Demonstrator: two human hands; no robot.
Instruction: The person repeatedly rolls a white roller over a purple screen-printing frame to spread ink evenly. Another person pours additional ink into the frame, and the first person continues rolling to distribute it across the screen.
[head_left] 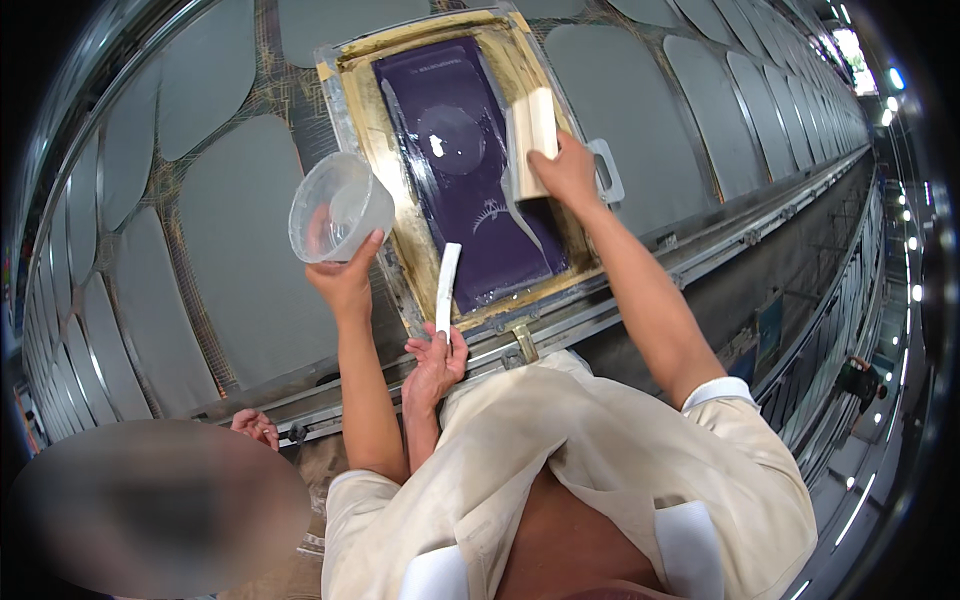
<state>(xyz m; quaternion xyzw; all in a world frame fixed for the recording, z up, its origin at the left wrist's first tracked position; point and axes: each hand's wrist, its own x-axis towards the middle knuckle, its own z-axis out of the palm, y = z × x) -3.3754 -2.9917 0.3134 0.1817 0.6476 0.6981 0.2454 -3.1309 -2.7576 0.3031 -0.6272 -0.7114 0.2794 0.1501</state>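
My left hand [345, 285] is clamped on a translucent tub [342, 205], held beyond it. Just right of that hand and nearer my body, a co-worker's hand [436, 370] grips a white strip [448, 285]. The purple panel [462, 190] in its frame [430, 36] lies between my hands, long axis running away from me. My right hand [568, 172], the nearer one, is closed on a pale block [535, 145] upright over the panel's right side.
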